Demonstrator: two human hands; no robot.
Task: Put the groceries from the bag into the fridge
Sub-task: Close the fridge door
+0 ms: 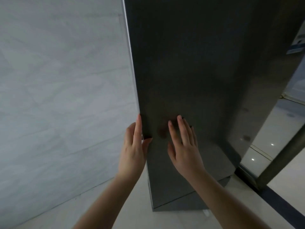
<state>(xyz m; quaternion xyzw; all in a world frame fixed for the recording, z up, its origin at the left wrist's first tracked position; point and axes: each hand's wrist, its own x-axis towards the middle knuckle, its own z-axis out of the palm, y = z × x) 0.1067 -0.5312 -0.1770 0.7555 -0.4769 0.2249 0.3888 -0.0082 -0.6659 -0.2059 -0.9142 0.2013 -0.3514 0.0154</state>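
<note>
grey fridge door (189, 71): left hand (132, 146) on its edge, right hand (184, 146) flat against it.

The scene is dim and low in contrast. The dark fridge door (189, 71) absorbs most light and shows faint grain. To its left, the pale wall (57, 80) is evenly and softly lit. To its right, the glossy floor (264, 146) carries small bright point reflections. Both hands cast blurred shadows on the door. Straight edges bow outward toward the frame borders. Overall sharpness is soft.
</note>
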